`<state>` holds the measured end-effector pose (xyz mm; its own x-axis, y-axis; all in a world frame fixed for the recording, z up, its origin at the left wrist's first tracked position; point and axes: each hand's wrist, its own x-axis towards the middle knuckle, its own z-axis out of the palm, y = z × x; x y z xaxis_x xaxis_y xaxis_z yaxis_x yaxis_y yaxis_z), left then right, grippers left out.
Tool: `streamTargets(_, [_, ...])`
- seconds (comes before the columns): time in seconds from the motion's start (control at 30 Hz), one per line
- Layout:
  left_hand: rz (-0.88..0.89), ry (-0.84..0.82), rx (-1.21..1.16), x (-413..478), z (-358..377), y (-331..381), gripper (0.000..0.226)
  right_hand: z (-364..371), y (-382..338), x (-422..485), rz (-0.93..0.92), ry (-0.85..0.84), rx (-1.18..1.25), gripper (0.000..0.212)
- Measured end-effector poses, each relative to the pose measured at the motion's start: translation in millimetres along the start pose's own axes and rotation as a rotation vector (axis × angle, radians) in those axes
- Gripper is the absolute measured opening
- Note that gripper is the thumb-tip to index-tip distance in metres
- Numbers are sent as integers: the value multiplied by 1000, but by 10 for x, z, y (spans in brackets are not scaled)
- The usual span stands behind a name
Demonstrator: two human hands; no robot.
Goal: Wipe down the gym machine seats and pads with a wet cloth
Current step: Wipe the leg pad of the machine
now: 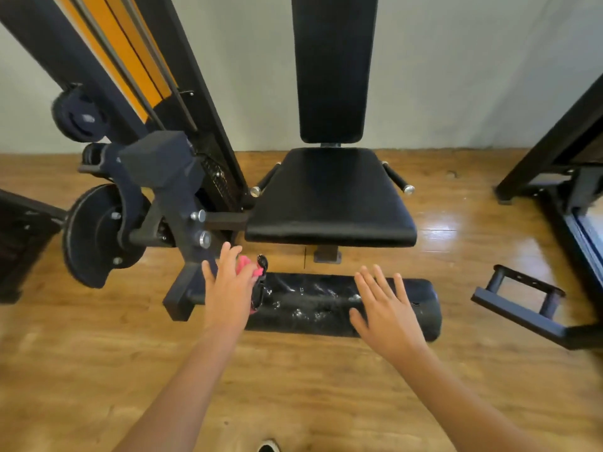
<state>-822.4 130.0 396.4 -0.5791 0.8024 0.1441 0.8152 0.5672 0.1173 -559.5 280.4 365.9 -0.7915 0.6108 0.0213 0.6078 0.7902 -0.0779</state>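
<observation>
At the left end of the roller pad (313,301), the cloth (244,265) is gripped by the left hand (228,288); the right hand (386,309) is laid flat, fingers (380,282) wide. Slipping could be caused by the wetness.

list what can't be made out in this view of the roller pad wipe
All head view.
pink cloth: mostly under the left hand; grip or flat press unclear.
roller pad: underside faces away; a patch is covered by the right hand.
back pad: top cut off by the upper edge.
shoe: cut off by the bottom edge.
</observation>
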Motion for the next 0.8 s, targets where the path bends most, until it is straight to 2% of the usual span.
streamTargets(0.13, [96,-225,193,56,267,-106,47,304,-144,59,-2,28,2,65])
streamTargets(0.3, [157,-287,222,77,462,-191,49,568,-239,145,-11,68,8,60])
streamTargets(0.37, [166,-277,176,111,524,-194,40,637,-214,181,-41,95,-16,59])
streamTargets(0.5, [-11,-188,-158,149,644,-148,22,703,-105,255,-79,111,-59,58])
streamTargets(0.63, [-74,-223,-338,127,811,-100,31,793,-31,278,-43,61,-52,60])
streamTargets(0.8, [-70,-190,-307,106,951,-55,37,891,95,226,34,55,5,62])
